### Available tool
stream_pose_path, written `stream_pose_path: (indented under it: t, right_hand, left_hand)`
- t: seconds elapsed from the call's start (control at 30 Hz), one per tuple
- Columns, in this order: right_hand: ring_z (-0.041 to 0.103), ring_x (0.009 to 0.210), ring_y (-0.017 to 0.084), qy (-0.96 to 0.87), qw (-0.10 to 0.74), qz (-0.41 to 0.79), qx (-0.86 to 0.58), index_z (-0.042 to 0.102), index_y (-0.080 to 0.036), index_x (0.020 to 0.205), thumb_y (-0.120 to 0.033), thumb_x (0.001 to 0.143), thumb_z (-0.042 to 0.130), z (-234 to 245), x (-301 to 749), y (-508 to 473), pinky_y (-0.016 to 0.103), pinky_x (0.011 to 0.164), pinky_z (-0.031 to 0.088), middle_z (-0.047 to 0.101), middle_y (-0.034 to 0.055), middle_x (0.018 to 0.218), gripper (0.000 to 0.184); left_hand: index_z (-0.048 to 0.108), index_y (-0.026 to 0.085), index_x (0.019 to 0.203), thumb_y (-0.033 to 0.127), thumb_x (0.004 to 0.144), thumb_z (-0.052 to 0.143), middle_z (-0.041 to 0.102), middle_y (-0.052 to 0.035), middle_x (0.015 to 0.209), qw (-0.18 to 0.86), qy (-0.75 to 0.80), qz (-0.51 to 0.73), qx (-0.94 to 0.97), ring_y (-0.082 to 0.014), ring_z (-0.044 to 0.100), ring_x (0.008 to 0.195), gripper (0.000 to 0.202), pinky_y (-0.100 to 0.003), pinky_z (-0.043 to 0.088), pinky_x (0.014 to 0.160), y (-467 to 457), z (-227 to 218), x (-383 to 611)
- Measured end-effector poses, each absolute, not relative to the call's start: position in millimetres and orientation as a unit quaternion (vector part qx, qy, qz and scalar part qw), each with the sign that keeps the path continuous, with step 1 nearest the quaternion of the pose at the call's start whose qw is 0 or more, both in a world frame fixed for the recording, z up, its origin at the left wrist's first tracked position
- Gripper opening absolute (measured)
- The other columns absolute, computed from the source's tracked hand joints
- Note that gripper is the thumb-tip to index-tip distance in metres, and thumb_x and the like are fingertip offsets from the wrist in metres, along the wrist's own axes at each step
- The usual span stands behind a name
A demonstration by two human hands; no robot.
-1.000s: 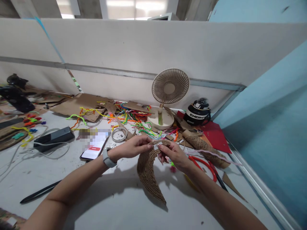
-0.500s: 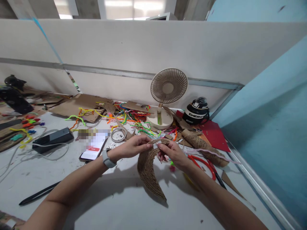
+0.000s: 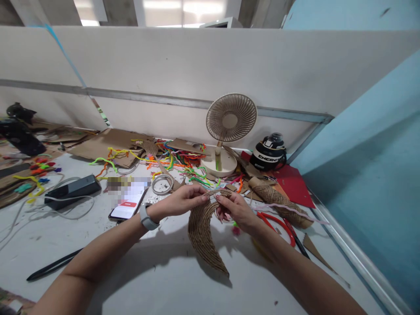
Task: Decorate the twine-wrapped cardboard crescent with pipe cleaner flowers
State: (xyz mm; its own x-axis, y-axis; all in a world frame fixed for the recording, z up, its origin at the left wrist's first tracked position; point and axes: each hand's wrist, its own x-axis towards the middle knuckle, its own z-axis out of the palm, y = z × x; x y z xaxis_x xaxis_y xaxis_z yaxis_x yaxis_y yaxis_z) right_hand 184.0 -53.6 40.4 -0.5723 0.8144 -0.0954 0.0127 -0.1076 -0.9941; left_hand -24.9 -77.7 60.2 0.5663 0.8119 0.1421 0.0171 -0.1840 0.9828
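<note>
A brown crescent shape covered in rows of twine (image 3: pixel 201 234) hangs between my hands above the white table. My left hand (image 3: pixel 192 197) pinches its upper edge, thumb on the near side. Close beside it, my right hand (image 3: pixel 236 210) grips the upper right end between thumb and fingers. The lower tip points down and to the right. A small pale patch shows between my fingertips; I cannot make out what it is. Behind my right hand lie a roll of twine (image 3: pixel 284 203) and red-handled scissors (image 3: pixel 288 232).
A small fan (image 3: pixel 231 118) and a black bottle (image 3: pixel 269 153) stand at the back. Colourful pipe cleaners (image 3: pixel 187 157) and cardboard (image 3: pixel 105 146) lie there too. Left are a phone (image 3: pixel 127 203), a roll of tape (image 3: pixel 162 184), a black device (image 3: pixel 72 191) and black tweezers (image 3: pixel 54 264).
The lower tip of the twine crescent has shifted very slightly to the right. Both hands keep the same grip and place.
</note>
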Motion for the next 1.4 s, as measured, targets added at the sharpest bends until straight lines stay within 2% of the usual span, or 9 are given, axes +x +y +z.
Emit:
stream_pose_path:
  t: [0.33, 0.8, 1.0, 1.1, 1.23, 1.4]
  right_hand:
    - [0.052, 0.041, 0.008, -0.606, 0.297, 0.648, -0.353, 0.06, -0.015, 0.081, -0.052, 0.079, 0.063, 44, 184, -56, 0.016, 0.035, 0.029, 0.06, -0.0013, 0.054, 0.037]
    - [0.053, 0.041, 0.008, -0.6, 0.302, 0.653, -0.351, 0.059, -0.015, 0.079, -0.051, 0.079, 0.063, 44, 182, -57, 0.018, 0.036, 0.031, 0.06, -0.0017, 0.053, 0.036]
    - [0.05, 0.039, 0.007, -0.573, 0.306, 0.674, -0.352, 0.059, -0.015, 0.074, -0.053, 0.075, 0.065, 45, 180, -58, 0.018, 0.034, 0.029, 0.06, -0.001, 0.051, 0.038]
    - [0.05, 0.038, 0.007, -0.574, 0.304, 0.668, -0.364, 0.057, -0.015, 0.072, -0.054, 0.074, 0.065, 45, 180, -57, 0.018, 0.035, 0.029, 0.059, -0.0011, 0.05, 0.04]
    - [0.048, 0.04, 0.01, -0.608, 0.314, 0.595, -0.422, 0.054, -0.018, 0.072, -0.057, 0.073, 0.064, 47, 181, -56, 0.021, 0.037, 0.031, 0.056, -0.0024, 0.05, 0.041]
    - [0.046, 0.05, 0.012, -0.737, 0.371, 0.288, -0.486, 0.053, -0.02, 0.065, -0.054, 0.074, 0.067, 55, 187, -59, 0.024, 0.046, 0.034, 0.053, -0.0009, 0.055, 0.037]
  left_hand:
    - [0.054, 0.014, 0.095, 0.043, 0.089, 0.053, 0.06, -0.0045, 0.086, 0.55, 0.309, 0.348, 0.694, -0.0144, 0.054, 0.078, 0.03, -0.027, 0.041, 0.068, -78, 58, -25]
    - [0.055, 0.014, 0.088, 0.044, 0.089, 0.052, 0.048, 0.0021, 0.072, 0.533, 0.329, 0.357, 0.693, -0.0091, 0.04, 0.064, 0.03, -0.023, 0.031, 0.058, -77, 58, -23]
    - [0.055, 0.014, 0.093, 0.047, 0.086, 0.056, 0.055, -0.0017, 0.078, 0.572, 0.318, 0.353, 0.669, -0.0121, 0.048, 0.071, 0.034, -0.026, 0.036, 0.064, -80, 64, -22]
    - [0.055, 0.014, 0.092, 0.048, 0.085, 0.056, 0.053, -0.001, 0.075, 0.571, 0.327, 0.346, 0.669, -0.0117, 0.047, 0.069, 0.035, -0.025, 0.036, 0.063, -80, 65, -23]
    - [0.054, 0.013, 0.089, 0.047, 0.085, 0.055, 0.046, 0.0024, 0.07, 0.553, 0.348, 0.352, 0.67, -0.0088, 0.038, 0.063, 0.035, -0.023, 0.03, 0.056, -78, 62, -24]
    - [0.053, 0.014, 0.084, 0.047, 0.086, 0.053, 0.037, 0.0046, 0.064, 0.533, 0.376, 0.35, 0.672, -0.0077, 0.031, 0.057, 0.033, -0.022, 0.023, 0.05, -78, 61, -23]
